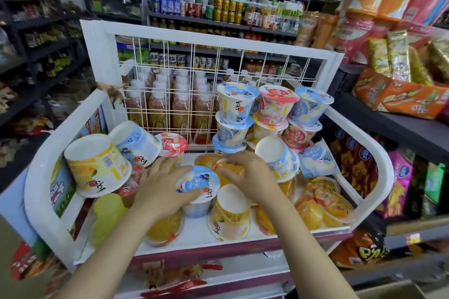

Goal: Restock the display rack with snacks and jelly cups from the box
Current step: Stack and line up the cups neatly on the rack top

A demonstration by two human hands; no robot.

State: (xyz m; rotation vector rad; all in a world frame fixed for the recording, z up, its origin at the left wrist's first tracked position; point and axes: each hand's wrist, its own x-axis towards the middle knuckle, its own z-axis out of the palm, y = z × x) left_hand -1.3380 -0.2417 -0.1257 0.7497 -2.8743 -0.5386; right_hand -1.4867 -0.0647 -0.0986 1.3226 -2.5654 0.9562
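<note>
While the left hand (165, 184) lies flat-fingered against the upright blue-lidded white paper jelly cup (198, 189) mid-shelf in the white wire-backed display rack (218, 39), right hand (247, 175), just beside, curls round an orange translucent jelly cup (228, 168).

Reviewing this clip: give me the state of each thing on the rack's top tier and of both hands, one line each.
Left hand: fingers straight, resting on the blueberry cup.
Right hand: curled round an orange jelly cup.
Blueberry cup: upright, sealed.
Orange jelly cup: gripped, on the pile.
Yellow cup: tipped on its side.
Stacked cups: upright against the wire grid.
White rack: partly filled.
</note>
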